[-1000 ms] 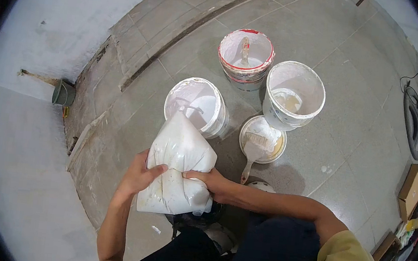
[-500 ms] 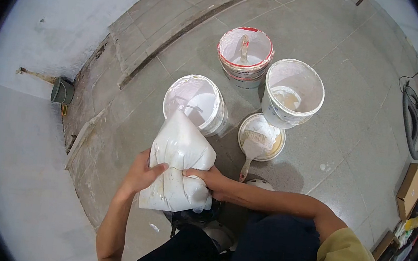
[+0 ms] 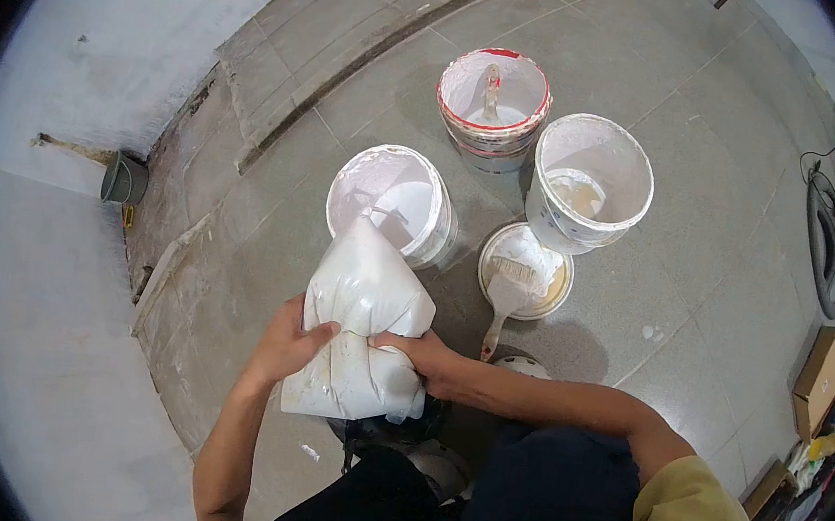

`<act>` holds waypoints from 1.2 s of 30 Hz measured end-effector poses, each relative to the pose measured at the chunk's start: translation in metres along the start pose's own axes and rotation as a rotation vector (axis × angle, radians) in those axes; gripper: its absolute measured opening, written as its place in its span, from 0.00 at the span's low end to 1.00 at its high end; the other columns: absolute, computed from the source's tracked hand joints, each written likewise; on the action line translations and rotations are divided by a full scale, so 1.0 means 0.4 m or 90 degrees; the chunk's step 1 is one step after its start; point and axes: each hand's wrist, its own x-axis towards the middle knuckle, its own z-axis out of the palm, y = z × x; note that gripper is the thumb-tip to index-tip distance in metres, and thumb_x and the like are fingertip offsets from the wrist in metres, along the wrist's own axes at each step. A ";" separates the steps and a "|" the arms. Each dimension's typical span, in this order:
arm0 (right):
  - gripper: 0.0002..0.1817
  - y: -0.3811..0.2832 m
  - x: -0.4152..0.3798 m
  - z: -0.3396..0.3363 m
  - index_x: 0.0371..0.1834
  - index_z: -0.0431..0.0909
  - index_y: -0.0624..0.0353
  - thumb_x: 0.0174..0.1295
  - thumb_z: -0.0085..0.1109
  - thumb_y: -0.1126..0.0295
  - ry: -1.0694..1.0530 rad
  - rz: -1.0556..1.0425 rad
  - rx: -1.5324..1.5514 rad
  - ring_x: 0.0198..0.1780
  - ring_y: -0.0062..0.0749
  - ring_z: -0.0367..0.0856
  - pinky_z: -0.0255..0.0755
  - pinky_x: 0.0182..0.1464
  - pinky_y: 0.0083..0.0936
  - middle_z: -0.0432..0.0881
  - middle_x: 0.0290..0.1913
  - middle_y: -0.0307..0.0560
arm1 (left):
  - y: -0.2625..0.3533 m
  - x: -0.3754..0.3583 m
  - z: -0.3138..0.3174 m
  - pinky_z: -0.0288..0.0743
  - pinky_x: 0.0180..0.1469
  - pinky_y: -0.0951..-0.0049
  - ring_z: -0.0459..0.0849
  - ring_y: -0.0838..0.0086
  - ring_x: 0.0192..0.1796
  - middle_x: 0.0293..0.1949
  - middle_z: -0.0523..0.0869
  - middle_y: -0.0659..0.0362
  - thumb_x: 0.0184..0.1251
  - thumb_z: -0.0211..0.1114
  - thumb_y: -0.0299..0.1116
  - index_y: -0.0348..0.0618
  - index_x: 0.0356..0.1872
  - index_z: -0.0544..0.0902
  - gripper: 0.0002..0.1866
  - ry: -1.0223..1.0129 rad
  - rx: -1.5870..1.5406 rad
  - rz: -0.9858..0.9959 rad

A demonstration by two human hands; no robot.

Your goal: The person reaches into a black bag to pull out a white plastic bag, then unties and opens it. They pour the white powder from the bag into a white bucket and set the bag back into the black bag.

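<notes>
Both my hands squeeze a bulging white plastic bag (image 3: 366, 291). My left hand (image 3: 291, 339) is closed on its left side, thumb on top, and my right hand (image 3: 421, 353) grips its right side. The bag's pointed corner tips over the near rim of a white bucket (image 3: 444, 225). From that corner a thin white stream runs into the white liquid (image 3: 405, 205) inside. The fingers under the bag are hidden.
Behind stands a red-rimmed bucket (image 3: 494, 147) with a brush (image 3: 492, 92) inside. Right of it is another white bucket (image 3: 567, 225). A wide paintbrush (image 3: 506, 304) rests across a round lid (image 3: 563, 293). A cardboard box (image 3: 818, 379) lies far right; a small dark bucket (image 3: 124, 180) is by the left wall.
The whole view has shifted very slightly. My hands keep the same hold on the bag, and the white stream still runs into the bucket.
</notes>
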 end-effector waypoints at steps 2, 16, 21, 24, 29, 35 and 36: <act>0.37 0.003 0.007 -0.002 0.65 0.69 0.58 0.50 0.75 0.64 0.008 -0.002 -0.004 0.53 0.37 0.81 0.78 0.53 0.37 0.80 0.54 0.48 | -0.010 0.006 -0.001 0.76 0.53 0.68 0.85 0.68 0.49 0.46 0.87 0.48 0.60 0.63 0.26 0.27 0.52 0.77 0.20 -0.007 -0.017 -0.004; 0.34 0.005 0.007 -0.006 0.64 0.70 0.59 0.53 0.74 0.64 0.020 0.011 -0.004 0.51 0.36 0.82 0.79 0.51 0.36 0.81 0.52 0.47 | -0.029 0.021 -0.008 0.76 0.53 0.65 0.86 0.63 0.47 0.44 0.87 0.45 0.58 0.65 0.30 0.28 0.52 0.78 0.22 0.002 0.037 -0.025; 0.34 -0.006 0.015 -0.006 0.63 0.70 0.60 0.53 0.74 0.64 0.002 0.003 0.009 0.50 0.36 0.83 0.80 0.51 0.36 0.81 0.52 0.48 | -0.023 0.028 -0.009 0.76 0.53 0.66 0.86 0.62 0.49 0.45 0.87 0.45 0.59 0.64 0.29 0.29 0.53 0.77 0.21 -0.002 0.043 -0.003; 0.34 -0.015 0.009 -0.006 0.63 0.71 0.60 0.53 0.75 0.64 0.024 0.019 -0.009 0.50 0.37 0.83 0.80 0.51 0.36 0.81 0.52 0.48 | -0.032 0.037 -0.011 0.75 0.54 0.66 0.85 0.63 0.50 0.46 0.87 0.45 0.60 0.64 0.29 0.29 0.54 0.77 0.21 -0.020 0.033 -0.011; 0.38 -0.026 0.001 -0.003 0.65 0.68 0.54 0.51 0.76 0.63 0.021 0.046 0.001 0.53 0.37 0.81 0.79 0.53 0.39 0.79 0.55 0.46 | -0.039 0.040 -0.007 0.75 0.55 0.66 0.85 0.62 0.50 0.47 0.86 0.45 0.60 0.64 0.28 0.30 0.54 0.77 0.21 -0.025 0.005 -0.007; 0.35 -0.012 0.012 -0.007 0.62 0.72 0.59 0.51 0.76 0.64 0.046 0.020 0.004 0.49 0.37 0.84 0.81 0.50 0.38 0.82 0.51 0.49 | -0.053 0.039 -0.005 0.74 0.55 0.65 0.85 0.58 0.51 0.46 0.86 0.42 0.60 0.64 0.28 0.30 0.54 0.77 0.21 -0.016 0.071 0.000; 0.35 -0.008 0.015 -0.008 0.62 0.72 0.59 0.51 0.76 0.64 0.048 0.022 0.008 0.49 0.37 0.84 0.81 0.50 0.38 0.82 0.51 0.49 | -0.052 0.037 -0.004 0.74 0.55 0.64 0.85 0.58 0.51 0.46 0.86 0.42 0.59 0.64 0.28 0.30 0.54 0.77 0.21 -0.010 0.080 0.014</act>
